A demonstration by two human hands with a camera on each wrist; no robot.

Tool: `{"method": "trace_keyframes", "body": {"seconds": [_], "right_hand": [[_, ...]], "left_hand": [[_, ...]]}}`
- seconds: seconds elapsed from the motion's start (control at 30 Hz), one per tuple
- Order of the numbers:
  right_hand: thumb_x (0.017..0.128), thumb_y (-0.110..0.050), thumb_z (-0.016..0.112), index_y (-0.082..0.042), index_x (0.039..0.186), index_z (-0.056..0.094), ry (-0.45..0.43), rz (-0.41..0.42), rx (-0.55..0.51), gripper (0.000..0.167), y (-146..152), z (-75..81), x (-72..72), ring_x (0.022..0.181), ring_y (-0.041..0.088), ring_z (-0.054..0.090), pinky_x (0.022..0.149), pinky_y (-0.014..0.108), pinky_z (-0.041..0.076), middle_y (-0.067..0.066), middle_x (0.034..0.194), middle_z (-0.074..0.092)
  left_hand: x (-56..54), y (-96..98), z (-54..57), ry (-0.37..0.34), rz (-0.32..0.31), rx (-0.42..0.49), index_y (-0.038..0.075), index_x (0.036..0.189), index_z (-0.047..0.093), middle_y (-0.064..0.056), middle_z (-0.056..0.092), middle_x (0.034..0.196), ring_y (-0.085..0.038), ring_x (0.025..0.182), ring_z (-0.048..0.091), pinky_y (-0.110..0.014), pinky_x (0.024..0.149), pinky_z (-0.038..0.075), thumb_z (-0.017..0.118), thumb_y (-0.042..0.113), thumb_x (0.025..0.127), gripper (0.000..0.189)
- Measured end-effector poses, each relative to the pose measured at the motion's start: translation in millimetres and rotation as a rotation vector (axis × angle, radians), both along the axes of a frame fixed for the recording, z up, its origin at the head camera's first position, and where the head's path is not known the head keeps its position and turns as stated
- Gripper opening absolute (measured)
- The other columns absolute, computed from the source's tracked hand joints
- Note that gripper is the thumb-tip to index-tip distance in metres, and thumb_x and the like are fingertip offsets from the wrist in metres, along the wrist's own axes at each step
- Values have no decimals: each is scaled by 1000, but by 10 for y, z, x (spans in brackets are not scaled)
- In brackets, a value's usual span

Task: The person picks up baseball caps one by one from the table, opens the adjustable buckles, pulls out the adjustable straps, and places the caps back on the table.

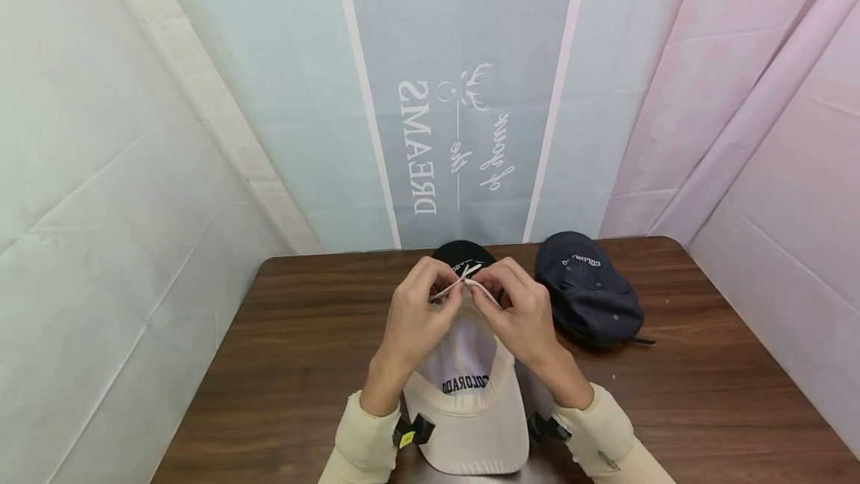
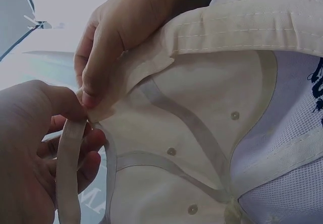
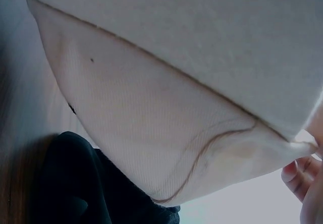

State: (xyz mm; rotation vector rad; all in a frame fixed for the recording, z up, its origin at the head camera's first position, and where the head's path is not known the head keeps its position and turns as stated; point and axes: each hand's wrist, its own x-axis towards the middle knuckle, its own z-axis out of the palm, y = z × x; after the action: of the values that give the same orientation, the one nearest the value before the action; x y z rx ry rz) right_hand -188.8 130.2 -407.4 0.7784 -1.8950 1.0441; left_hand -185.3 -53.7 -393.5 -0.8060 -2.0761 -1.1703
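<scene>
A cream baseball cap (image 1: 470, 439) is turned with its brim toward me and its inside facing up, the dark COLORADO lettering showing there. At its back, my left hand (image 1: 418, 316) pinches the cream strap (image 2: 69, 178) between thumb and fingers. My right hand (image 1: 522, 312) meets it from the other side and pinches the strap's other part. Two thin light ends stick up where the fingertips come together. In the left wrist view the strap hangs down across the near hand's fingers. The cap's side hides most of the fingers in the right wrist view.
A black cap (image 1: 463, 251) lies behind my hands, partly hidden by them. To the right a navy COLORADO cap (image 1: 587, 290) rests on the brown wooden table (image 1: 302, 364), its dark strap sticking out. Printed fabric (image 1: 463, 13) hangs behind the table.
</scene>
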Motion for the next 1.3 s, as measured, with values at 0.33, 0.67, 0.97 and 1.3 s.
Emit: {"method": "trace_keyframes", "body": {"seconds": [0.33,0.67,0.97,1.3], "right_hand": [[88,0,80,-10,97,72,27,-64,-1,15,-7,23,-7,56,4,49,49,19,42,-1,83,61],[86,2,82,-10,96,73,45,-72,-29,18,-2,39,-15,59,5,53,49,19,42,-1,83,63],[86,2,81,-9,96,73,28,-87,-55,17,20,49,-22,60,6,53,49,22,43,-1,83,63],[84,2,85,-10,97,74,9,-71,-72,21,34,42,-19,61,8,55,50,22,44,0,83,65]], "left_hand": [[1,-10,2,16,15,-9,10,94,63,-2,63,93,-13,75,61,-27,61,54,73,-5,89,19],[18,-42,10,10,23,-19,12,92,61,-2,65,95,-11,76,60,-25,63,53,70,-5,88,19],[11,-71,18,5,33,-2,11,92,61,-5,66,93,-13,76,59,-24,65,52,67,-3,89,15],[10,-90,9,4,71,3,9,95,62,-3,64,91,-13,75,62,-25,66,55,71,-2,91,14]]}}
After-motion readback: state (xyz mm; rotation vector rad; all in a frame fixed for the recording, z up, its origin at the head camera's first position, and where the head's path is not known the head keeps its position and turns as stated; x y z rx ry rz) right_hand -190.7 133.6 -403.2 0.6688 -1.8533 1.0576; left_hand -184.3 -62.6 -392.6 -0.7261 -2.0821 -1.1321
